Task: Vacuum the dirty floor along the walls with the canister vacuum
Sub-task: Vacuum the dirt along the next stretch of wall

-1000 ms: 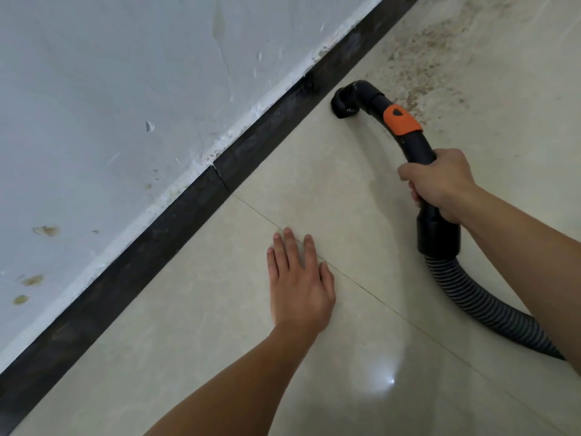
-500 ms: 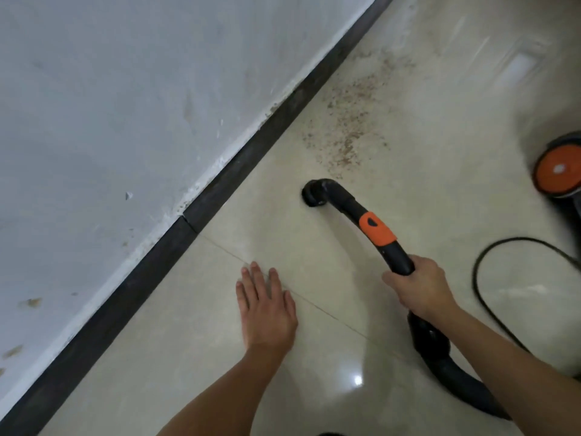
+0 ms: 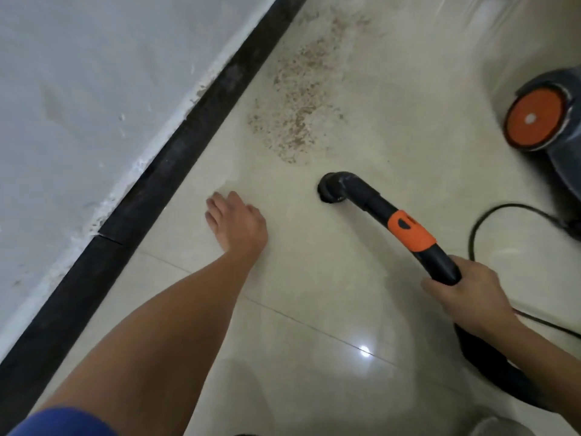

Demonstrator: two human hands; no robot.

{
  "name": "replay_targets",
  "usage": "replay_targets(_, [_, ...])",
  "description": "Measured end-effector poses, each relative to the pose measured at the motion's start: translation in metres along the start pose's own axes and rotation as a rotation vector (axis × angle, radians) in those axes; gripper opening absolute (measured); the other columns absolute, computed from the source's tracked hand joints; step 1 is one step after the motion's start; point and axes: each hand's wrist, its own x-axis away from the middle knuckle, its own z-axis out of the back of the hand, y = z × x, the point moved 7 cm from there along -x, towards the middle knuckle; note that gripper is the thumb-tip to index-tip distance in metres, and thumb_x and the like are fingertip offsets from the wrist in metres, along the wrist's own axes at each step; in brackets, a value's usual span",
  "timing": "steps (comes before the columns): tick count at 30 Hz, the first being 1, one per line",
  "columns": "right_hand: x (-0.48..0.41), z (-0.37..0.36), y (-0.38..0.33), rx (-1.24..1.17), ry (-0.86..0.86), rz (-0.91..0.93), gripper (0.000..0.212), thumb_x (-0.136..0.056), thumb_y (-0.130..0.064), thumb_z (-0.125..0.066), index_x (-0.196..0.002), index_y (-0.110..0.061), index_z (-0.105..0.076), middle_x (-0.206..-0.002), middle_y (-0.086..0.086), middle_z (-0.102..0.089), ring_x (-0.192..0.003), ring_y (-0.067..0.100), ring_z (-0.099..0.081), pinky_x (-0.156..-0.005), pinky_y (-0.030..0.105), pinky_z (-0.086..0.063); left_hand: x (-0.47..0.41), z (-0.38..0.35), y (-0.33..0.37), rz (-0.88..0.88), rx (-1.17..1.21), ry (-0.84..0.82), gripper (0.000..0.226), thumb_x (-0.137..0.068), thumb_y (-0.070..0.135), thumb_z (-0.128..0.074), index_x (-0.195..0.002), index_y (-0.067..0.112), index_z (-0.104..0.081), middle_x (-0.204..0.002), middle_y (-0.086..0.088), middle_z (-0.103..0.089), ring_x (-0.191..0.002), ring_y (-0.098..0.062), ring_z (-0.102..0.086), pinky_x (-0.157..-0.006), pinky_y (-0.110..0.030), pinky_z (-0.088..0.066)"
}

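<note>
The left hand (image 3: 237, 221) lay palm down on the pale tiled floor (image 3: 314, 309), its arm stretched forward from the near edge, the fingers spread a little and pointing toward the dark baseboard (image 3: 163, 180) that ran along the foot of the white wall (image 3: 94, 89); this hand held nothing. The right hand (image 3: 465, 297) was closed tightly around the black handle of the vacuum hose (image 3: 437, 262), just below its orange collar (image 3: 410, 229), with the wrist bent slightly and the forearm coming in from the right edge. The curved nozzle (image 3: 330, 191) at the end of the hose touched the floor (its opening faced down), near the left hand but apart from it. A patch of brown dirt (image 3: 298, 99) lay on the tiles beyond the nozzle, close to the baseboard. The canister vacuum (image 3: 553, 121), dark with an orange wheel, stood at the right edge of the floor, and its black cord (image 3: 478, 221) curled on the tiles beside the right hand.
</note>
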Motion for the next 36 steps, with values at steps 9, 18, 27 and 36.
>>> replay_targets(9, [-0.094,0.043,0.018,-0.165,0.186,-0.199,0.018,-0.074,-0.020,-0.074,-0.068,-0.010,-0.061,-0.053,0.012,-0.061,-0.041,0.023,-0.055,-0.047,0.028,-0.045,0.002,-0.033,0.008,0.103,-0.101,0.057,0.059,-0.098,0.033,-0.025,-0.150,0.004,-0.021,-0.159,-0.025,-0.007,-0.147,-0.039,-0.001,-0.119,-0.051,0.001])
replay_targets(18, [-0.061,0.010,-0.015,-0.055,0.020,-0.060,0.018,-0.071,-0.016,-0.077,-0.067,-0.018,-0.059,-0.051,-0.001,-0.060,-0.050,0.015,-0.060,-0.045,0.030,-0.042,0.000,-0.031,0.017,0.110,-0.118,0.028,0.059,-0.098,0.032,-0.026,-0.149,0.004,-0.024,-0.158,-0.026,-0.009,-0.147,-0.040,-0.003,-0.119,-0.052,-0.002])
replay_targets(27, [-0.067,-0.012,-0.046,-0.140,-0.103,-0.030,0.013,-0.071,-0.015,-0.076,-0.072,-0.019,-0.063,-0.051,0.001,-0.059,-0.044,0.014,-0.056,-0.047,0.032,-0.045,0.001,-0.029,0.022,0.105,-0.144,0.014,0.058,-0.100,0.032,-0.024,-0.151,0.004,-0.021,-0.158,-0.026,-0.007,-0.147,-0.040,-0.002,-0.119,-0.051,0.000])
replay_targets(36, [-0.078,-0.029,-0.072,-0.152,-0.125,0.000,0.016,-0.072,-0.013,-0.076,-0.068,-0.019,-0.061,-0.046,-0.002,-0.058,-0.039,0.009,-0.051,-0.042,0.026,-0.042,0.001,-0.028,0.021,0.105,-0.137,0.006,0.059,-0.100,0.032,-0.021,-0.151,0.004,-0.018,-0.159,-0.025,-0.003,-0.147,-0.038,0.002,-0.119,-0.051,0.001])
